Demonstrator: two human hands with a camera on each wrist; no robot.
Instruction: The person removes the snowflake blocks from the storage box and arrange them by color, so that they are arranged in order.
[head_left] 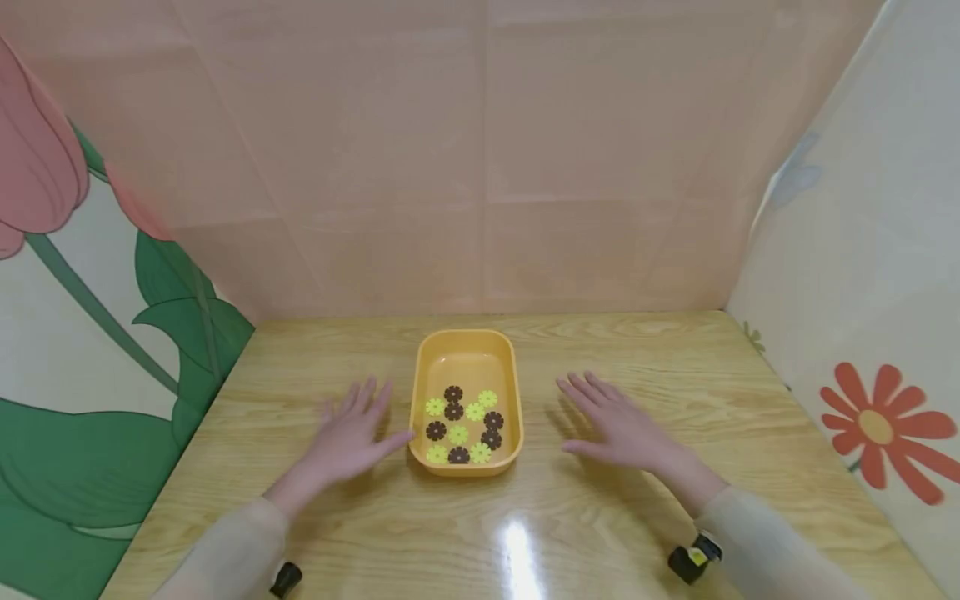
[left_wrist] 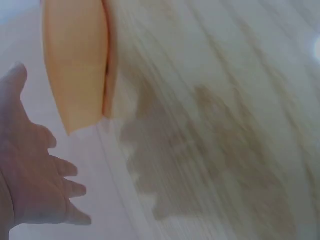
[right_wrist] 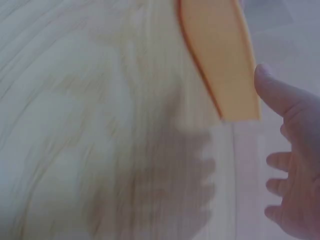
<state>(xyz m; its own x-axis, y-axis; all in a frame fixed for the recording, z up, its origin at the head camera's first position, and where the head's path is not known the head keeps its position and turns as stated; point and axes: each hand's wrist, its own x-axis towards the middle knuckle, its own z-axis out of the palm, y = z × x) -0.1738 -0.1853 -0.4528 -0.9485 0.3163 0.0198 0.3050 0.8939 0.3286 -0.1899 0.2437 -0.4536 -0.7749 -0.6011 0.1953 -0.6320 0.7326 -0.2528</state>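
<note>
An orange tray [head_left: 467,343] lies on the wooden table, holding several yellow flower-shaped pieces [head_left: 458,435] and several dark brown ones [head_left: 436,431]. Left of it, the left hand [head_left: 348,442] is spread with nothing in it, its thumb tip at the tray's left edge in the head view; whether it touches cannot be told. Over the table to the right, clear of the tray, the right hand [head_left: 622,429] has its fingers extended and holds nothing. Each wrist view shows the tray's outer side [left_wrist: 77,65] [right_wrist: 220,60] beyond the left hand [left_wrist: 35,170] or the right hand [right_wrist: 300,155].
The wooden table [head_left: 420,533] meets a pink covering [head_left: 480,167] at the back. Panels with a tulip print [head_left: 37,150] and a red flower print [head_left: 876,427] stand at the left and right. Dark devices [head_left: 286,579] [head_left: 693,558] sit at the wrists.
</note>
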